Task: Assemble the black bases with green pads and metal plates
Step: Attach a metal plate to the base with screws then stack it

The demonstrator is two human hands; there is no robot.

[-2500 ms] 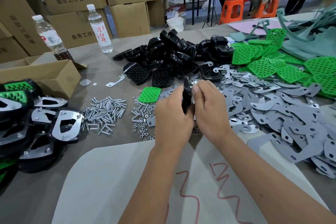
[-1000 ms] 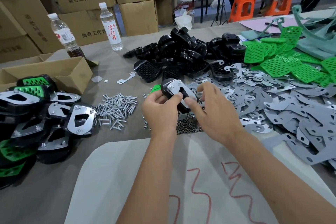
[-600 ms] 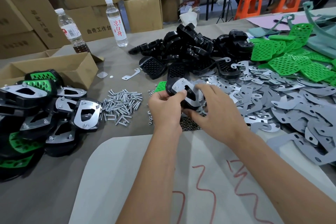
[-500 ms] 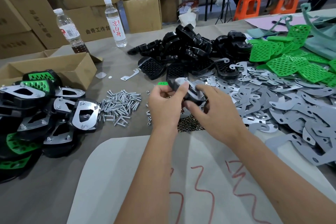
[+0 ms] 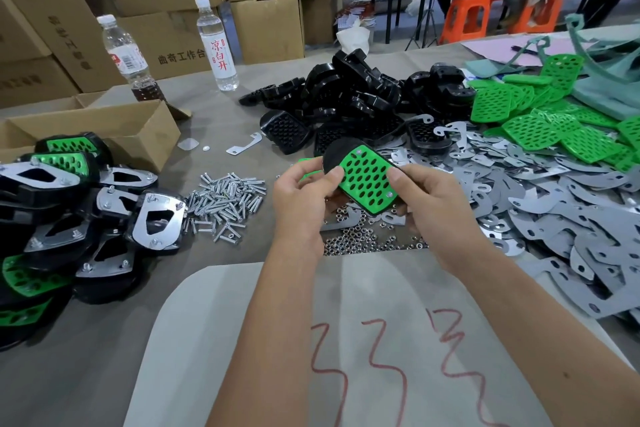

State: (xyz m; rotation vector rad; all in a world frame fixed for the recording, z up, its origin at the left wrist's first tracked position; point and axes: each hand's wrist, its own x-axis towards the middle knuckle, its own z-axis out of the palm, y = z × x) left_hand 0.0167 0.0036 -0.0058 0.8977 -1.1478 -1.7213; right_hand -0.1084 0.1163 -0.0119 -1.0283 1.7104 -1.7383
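Both hands hold one black base with a green perforated pad [image 5: 366, 179] facing up, above the table's middle. My left hand [image 5: 302, 198] pinches its left end, thumb on the pad's edge. My right hand [image 5: 429, 204] grips its right end, thumb on the pad's rim. Screw heads show in the pad's corners. Loose black bases [image 5: 346, 104] are heaped behind, green pads [image 5: 540, 121] at the far right, grey metal plates [image 5: 540, 204] to the right. Screws [image 5: 225, 206] and nuts [image 5: 363, 241] lie below the hands.
Finished assemblies [image 5: 69, 215] are stacked at the left beside an open cardboard box [image 5: 104, 130]. Two water bottles [image 5: 216, 45] stand at the back left before stacked cartons. A white sheet with red marks [image 5: 346, 340] lies nearest me. People sit on orange stools far behind.
The base has been turned over in my hands: its metal plate faced up earlier, and now the green pad faces up. Both hands stayed on it.
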